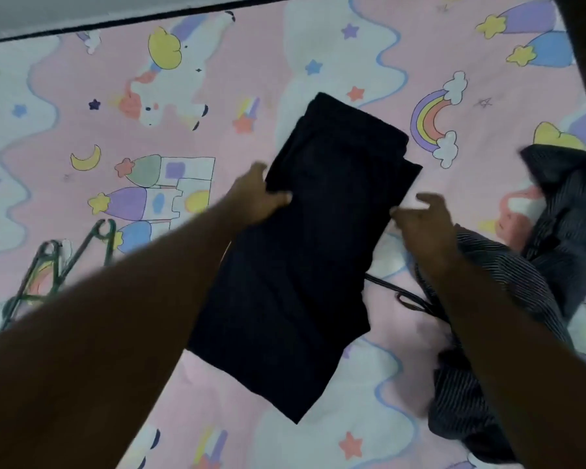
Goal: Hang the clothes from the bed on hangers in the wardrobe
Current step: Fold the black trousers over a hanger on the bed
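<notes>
My left hand [257,198] grips the left edge of the folded dark garment [305,252], flat on the pink sheet [251,62]; my right hand [423,221] hovers beside its right edge, fingers loosely curled, blurred, seemingly empty; green hangers [48,265] lie far left

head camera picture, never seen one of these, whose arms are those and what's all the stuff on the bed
There is no machine here. A person wears a camera on the head, so this one picture looks forward and down along their own two arms. Below is a bed with a pink cartoon-print bedsheet. In the middle lies a folded dark garment. The left hand grips its left edge. The right hand hovers by its right edge, fingers loosely curled, holding nothing. A crumpled dark striped garment lies to the right, and green hangers lie at the far left.
</notes>
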The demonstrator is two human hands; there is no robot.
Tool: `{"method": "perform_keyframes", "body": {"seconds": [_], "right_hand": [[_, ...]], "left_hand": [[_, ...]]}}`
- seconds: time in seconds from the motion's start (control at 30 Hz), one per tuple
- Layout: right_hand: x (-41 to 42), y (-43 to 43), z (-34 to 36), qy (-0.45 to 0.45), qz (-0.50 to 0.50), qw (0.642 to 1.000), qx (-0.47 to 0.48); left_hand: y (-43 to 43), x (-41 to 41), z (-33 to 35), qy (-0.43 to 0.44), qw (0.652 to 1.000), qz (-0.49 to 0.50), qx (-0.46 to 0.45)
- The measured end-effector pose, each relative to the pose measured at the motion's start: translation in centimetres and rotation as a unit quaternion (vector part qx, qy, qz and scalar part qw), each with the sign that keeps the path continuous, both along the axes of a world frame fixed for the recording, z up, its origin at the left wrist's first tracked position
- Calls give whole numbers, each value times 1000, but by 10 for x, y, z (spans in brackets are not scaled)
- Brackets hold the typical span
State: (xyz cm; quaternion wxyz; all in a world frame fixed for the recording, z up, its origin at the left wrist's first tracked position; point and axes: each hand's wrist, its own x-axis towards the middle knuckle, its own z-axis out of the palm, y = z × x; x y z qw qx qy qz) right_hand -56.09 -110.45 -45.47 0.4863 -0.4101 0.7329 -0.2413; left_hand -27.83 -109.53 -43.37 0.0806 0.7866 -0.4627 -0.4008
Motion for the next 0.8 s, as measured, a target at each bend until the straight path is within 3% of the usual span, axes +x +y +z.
{"method": "perform_keyframes", "body": {"seconds": [0.1, 0.17, 0.23, 0.37, 0.43, 0.47, 0.53, 0.6, 0.73, 0.8], "right_hand": [[7, 76, -10, -40, 57, 997, -17], [12, 130, -18, -72, 37, 997, 21], [19, 175, -17, -38, 20, 998, 49], [36, 229, 10, 106, 51, 983, -142], [43, 254, 19, 106, 86, 977, -163], [47, 262, 21, 92, 90, 984, -126], [56, 275, 20, 27, 43, 997, 55], [62, 280, 15, -77, -41, 973, 213], [76, 287, 9, -140, -39, 969, 202], [84, 291, 12, -98, -19, 986, 136]], "left_hand": [[86, 17, -16, 13, 998, 45, 32], [131, 33, -20, 14, 995, 77, 64], [168, 47, -22, 12, 991, 71, 111], [218, 59, -17, 9, 990, 64, 128], [232, 57, -11, -5, 992, 54, 111], [234, 55, -8, -17, 995, 48, 86], [238, 50, -2, -25, 997, 63, 26], [242, 45, 2, 9, 995, 95, 6], [252, 46, 1, 101, 989, 64, 84], [252, 47, 4, 90, 992, 28, 87]]}}
